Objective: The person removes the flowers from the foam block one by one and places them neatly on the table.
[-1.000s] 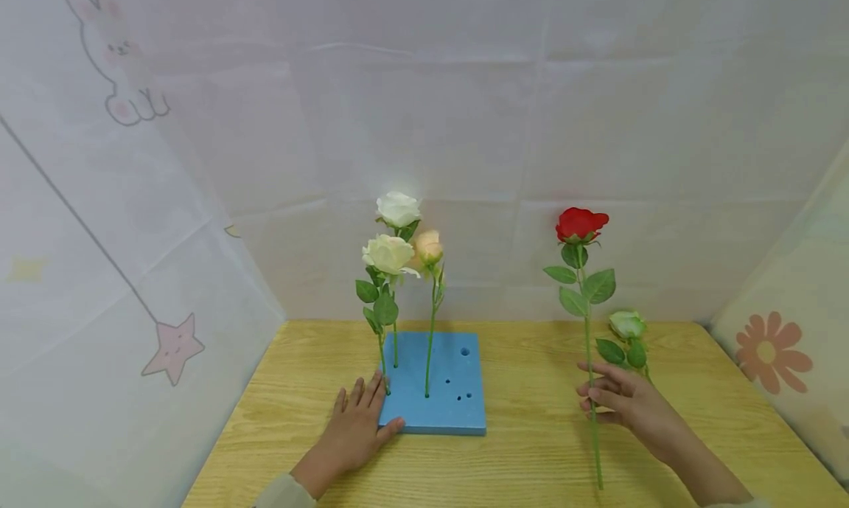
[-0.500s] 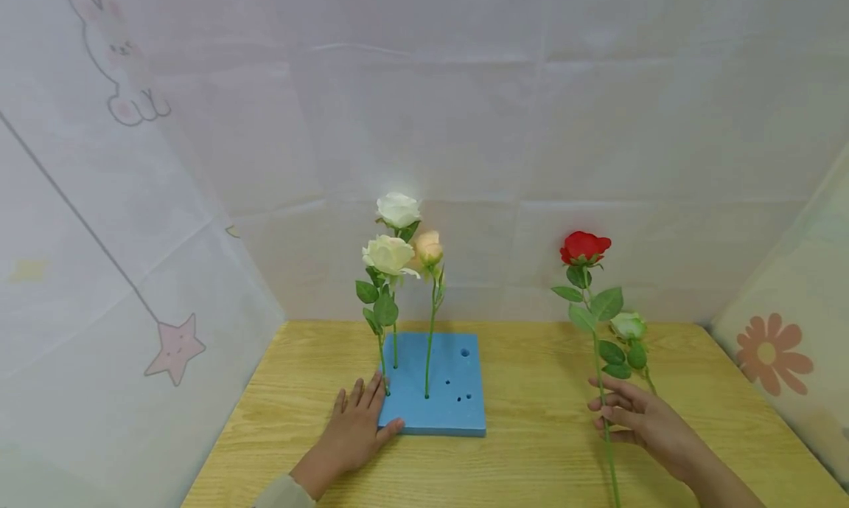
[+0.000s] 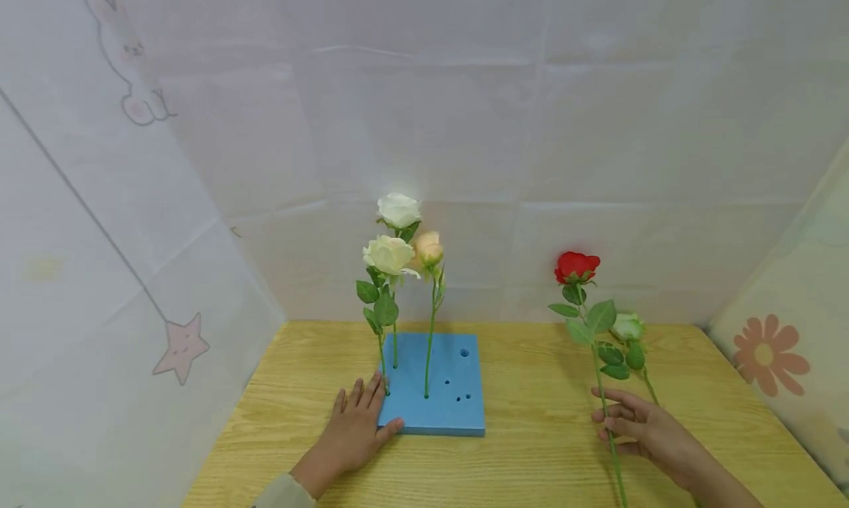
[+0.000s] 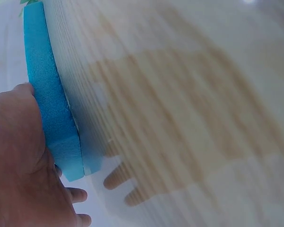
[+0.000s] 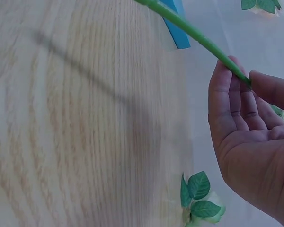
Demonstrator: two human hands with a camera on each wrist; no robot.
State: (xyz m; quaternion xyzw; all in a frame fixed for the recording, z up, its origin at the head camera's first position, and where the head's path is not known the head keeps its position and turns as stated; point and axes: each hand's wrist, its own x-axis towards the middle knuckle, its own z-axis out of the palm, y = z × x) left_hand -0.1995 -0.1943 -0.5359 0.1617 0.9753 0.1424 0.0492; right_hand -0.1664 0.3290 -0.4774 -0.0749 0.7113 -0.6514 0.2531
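Note:
My right hand (image 3: 646, 428) pinches the green stem of a red rose (image 3: 577, 268) between thumb and fingers, with the bloom up and tilted slightly left. In the right wrist view the rose stem (image 5: 194, 34) slants up and left from the fingertips, above the table. My left hand (image 3: 354, 428) lies with spread, straight fingers at the left edge of a blue foam block (image 3: 451, 416), its thumb on the near corner. In that block stand a white rose (image 3: 399, 210), a cream rose (image 3: 388, 254) and a peach rose (image 3: 429, 248), their stems in holes.
A pale green-white rose (image 3: 627, 326) lies on the wooden table (image 3: 530, 449) behind the right hand. Several open holes (image 3: 463, 353) show on the block's right half. Printed cloth (image 3: 477, 139) walls off the back and both sides.
My right hand has moved down, nearer to me and slightly right, lowering the red rose, whose bloom now leans more to the left. The left hand and the block stay in place.

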